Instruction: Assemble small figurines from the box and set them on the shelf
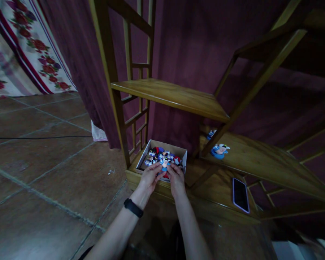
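Small figurine [165,164], pale on top and blue below, is a bit below the centre of the frame, in front of stuff in the open box [170,146]. Left hand [149,178] and right hand [176,177] both have it, fingers mostly curled in, pinching from either side. Looks light and stiff, probably smooth, so kinda slippery. I'd grip the blue lower part; little bits up top might snap.

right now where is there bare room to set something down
Bare: the brown wooden upper shelf; the raised wooden shelf right of the nearer blue-based figurine; the lower wooden board between the open white cardboard box and the purple-edged black phone. Crowded: the box, holding small colourful figurines, both hands over its front.
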`<state>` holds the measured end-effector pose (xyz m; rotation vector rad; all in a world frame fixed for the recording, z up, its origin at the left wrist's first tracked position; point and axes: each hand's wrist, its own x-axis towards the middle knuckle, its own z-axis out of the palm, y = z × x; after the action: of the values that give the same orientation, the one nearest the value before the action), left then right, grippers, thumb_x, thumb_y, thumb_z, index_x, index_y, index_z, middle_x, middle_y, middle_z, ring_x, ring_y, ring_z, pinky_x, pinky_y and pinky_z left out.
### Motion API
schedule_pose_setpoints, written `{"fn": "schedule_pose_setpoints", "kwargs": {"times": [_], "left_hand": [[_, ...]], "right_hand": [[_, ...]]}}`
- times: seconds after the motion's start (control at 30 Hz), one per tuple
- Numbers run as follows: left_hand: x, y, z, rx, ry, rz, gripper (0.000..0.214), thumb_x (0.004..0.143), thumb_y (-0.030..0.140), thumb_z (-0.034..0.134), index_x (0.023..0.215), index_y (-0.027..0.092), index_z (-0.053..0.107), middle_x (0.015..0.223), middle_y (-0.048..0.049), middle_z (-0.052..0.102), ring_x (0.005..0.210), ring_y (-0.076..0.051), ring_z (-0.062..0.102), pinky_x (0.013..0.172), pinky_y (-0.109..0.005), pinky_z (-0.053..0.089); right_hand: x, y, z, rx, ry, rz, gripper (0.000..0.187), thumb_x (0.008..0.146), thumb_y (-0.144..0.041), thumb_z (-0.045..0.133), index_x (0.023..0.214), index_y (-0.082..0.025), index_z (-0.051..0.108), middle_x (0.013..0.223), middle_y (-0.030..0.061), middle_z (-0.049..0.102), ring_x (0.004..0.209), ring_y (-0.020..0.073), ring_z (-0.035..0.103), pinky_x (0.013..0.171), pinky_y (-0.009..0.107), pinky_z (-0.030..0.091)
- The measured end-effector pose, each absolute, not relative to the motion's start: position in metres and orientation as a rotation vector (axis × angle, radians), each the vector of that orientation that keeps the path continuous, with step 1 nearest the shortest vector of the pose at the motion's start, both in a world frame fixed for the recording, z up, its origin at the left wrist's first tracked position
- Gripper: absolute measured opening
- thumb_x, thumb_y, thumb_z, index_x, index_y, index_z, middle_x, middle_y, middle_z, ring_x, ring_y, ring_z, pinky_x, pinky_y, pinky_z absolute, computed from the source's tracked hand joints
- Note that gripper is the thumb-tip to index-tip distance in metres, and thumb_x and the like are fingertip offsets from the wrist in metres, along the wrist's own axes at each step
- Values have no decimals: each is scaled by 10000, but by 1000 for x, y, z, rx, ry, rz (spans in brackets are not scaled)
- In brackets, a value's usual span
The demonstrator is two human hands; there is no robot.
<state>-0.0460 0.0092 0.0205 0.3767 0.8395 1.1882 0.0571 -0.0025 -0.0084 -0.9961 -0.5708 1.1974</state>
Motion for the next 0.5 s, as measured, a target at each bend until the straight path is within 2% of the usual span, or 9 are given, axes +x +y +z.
{"fn": "schedule_pose_setpoints", "kwargs": {"times": [0.27, 0.37, 0.5], "left_hand": [[-35, 5, 15, 454, 929, 1264, 171, 647, 73, 683, 808, 127, 659, 758, -39, 667, 646, -118, 617, 633, -254, 525], [-30, 5, 13, 611, 1000, 1368, 217, 624, 115, 697, 838, 131, 668, 727, -21, 656, 624, -110, 591, 620, -237, 488], [-27, 9, 12, 887, 1060, 1510, 237, 609, 79, 663, 838, 136, 679, 731, -16, 656, 676, -119, 583, 681, -233, 462]], "right_hand": [[50, -1, -13, -926, -319, 1272, 217, 557, -233, 761, 748, -174, 675, 815, 20, 701, 756, 135, 635, 682, 238, 501], [48, -1, -9, -962, -332, 1242, 236, 547, -212, 759, 763, -179, 670, 796, 10, 700, 740, 143, 638, 682, 250, 507], [47, -2, -3, -918, -403, 1266, 298, 546, -204, 761, 825, -201, 656, 806, -14, 696, 788, 143, 643, 757, 259, 504]]}}
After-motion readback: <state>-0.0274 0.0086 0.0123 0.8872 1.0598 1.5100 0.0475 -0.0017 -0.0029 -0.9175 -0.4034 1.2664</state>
